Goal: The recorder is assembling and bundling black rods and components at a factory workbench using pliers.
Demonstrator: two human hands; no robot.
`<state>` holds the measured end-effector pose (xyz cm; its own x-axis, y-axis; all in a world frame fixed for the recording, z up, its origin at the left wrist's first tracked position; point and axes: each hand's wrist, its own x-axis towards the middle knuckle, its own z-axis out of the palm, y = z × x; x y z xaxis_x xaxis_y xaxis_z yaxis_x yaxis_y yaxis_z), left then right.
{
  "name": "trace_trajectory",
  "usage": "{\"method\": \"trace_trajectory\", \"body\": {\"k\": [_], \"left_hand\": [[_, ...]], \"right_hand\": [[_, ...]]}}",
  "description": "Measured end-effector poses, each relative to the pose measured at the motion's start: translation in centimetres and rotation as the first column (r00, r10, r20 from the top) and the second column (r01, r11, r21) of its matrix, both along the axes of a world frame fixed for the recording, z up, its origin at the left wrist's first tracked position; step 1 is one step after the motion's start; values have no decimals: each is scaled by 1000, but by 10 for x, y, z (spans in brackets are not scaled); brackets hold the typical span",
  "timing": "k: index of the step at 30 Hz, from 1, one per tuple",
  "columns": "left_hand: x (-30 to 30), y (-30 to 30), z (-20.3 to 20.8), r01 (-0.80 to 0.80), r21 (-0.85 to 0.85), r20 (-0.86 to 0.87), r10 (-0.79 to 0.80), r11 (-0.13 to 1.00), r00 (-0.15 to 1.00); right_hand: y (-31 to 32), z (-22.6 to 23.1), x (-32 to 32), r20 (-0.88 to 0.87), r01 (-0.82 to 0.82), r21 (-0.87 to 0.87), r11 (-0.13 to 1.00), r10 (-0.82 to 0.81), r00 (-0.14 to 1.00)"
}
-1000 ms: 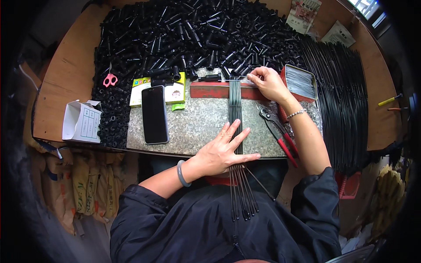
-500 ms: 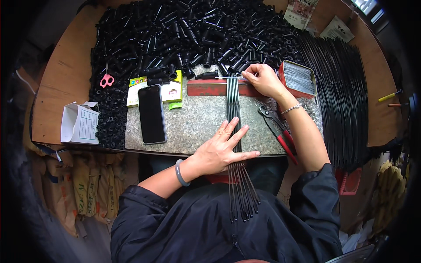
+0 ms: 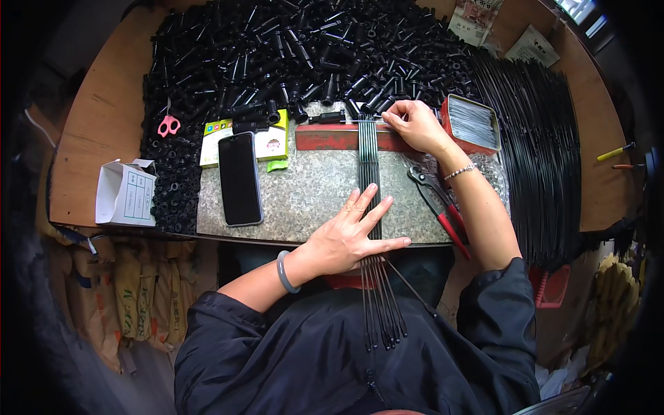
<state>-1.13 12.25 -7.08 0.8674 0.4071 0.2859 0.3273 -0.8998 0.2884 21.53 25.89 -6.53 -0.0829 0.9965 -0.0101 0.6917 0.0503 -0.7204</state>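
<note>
A row of thin black rods [image 3: 369, 166] runs lengthwise over the near edge of the worktop. Their knobbed lower ends hang above my lap, one splayed off to the right. Flat across the rods lies my left hand [image 3: 353, 232], its fingers spread and gripping nothing. At the rods' far ends my right hand [image 3: 408, 123] pinches the right end of a thin silvery wire [image 3: 369, 122], which crosses them. Beneath the rods sits a worn red bar [image 3: 325, 138]. A black tubular piece [image 3: 325, 118] lies at the wire's left.
Loose black tubular parts [image 3: 277, 55] heap up behind. To the right are red-handled pliers [image 3: 439, 207], a red tin [image 3: 470, 124] of silvery wires and many long black rods [image 3: 536, 159]. A phone [image 3: 241, 180], pink scissors [image 3: 169, 126] and a white carton [image 3: 126, 194] are at left.
The lower end of one rod has swung out to the right, away from the others. Both hands stay practically where they were.
</note>
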Motion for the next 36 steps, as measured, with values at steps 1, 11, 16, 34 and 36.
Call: {"method": "trace_trajectory", "body": {"k": [1, 11, 16, 34, 36], "left_hand": [[0, -1, 0, -3, 7, -1, 3, 1000, 1000], [-1, -1, 0, -9, -5, 8, 9, 1000, 1000], [-1, -1, 0, -4, -12, 27, 4, 1000, 1000], [-2, -1, -1, 0, -27, 49, 1, 1000, 999], [-2, -1, 0, 0, -17, 44, 0, 1000, 999]], "right_hand": [[0, 1, 0, 2, -4, -1, 1000, 4, 1000], [2, 2, -5, 6, -54, 30, 998, 54, 999], [4, 13, -9, 27, -92, 20, 996, 91, 995], [9, 5, -9, -33, -186, 64, 981, 188, 982], [8, 6, -9, -34, -191, 85, 978, 195, 980]]}}
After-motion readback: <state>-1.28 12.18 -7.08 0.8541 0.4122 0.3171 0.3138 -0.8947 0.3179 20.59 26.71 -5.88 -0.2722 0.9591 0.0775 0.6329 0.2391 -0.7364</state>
